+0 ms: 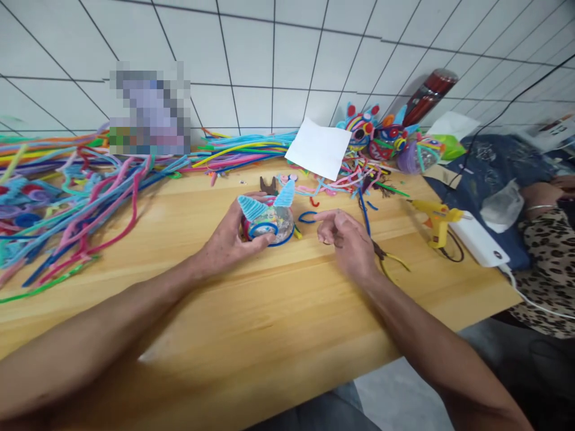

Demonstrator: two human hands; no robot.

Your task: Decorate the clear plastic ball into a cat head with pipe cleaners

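Observation:
My left hand (236, 230) is wrapped round a clear round craft piece (283, 222), which has two light-blue pipe-cleaner ears and blue loops on its front. To its right, my right hand (348, 239) is raised over the wooden table with its index finger stretched toward a curled blue pipe cleaner (308, 217). The fingertip is at the end of this curl; whether it is gripped cannot be made out. The other fingers are bent in toward the thumb.
Pipe cleaners (103, 203) lie heaped at the left. Finished craft heads (359, 130) and a red flask (431, 96) stand behind. Pliers (381, 252), a yellow glue gun (435, 218) and a white power bank (480, 239) are at the right, near a person in leopard print (545, 263).

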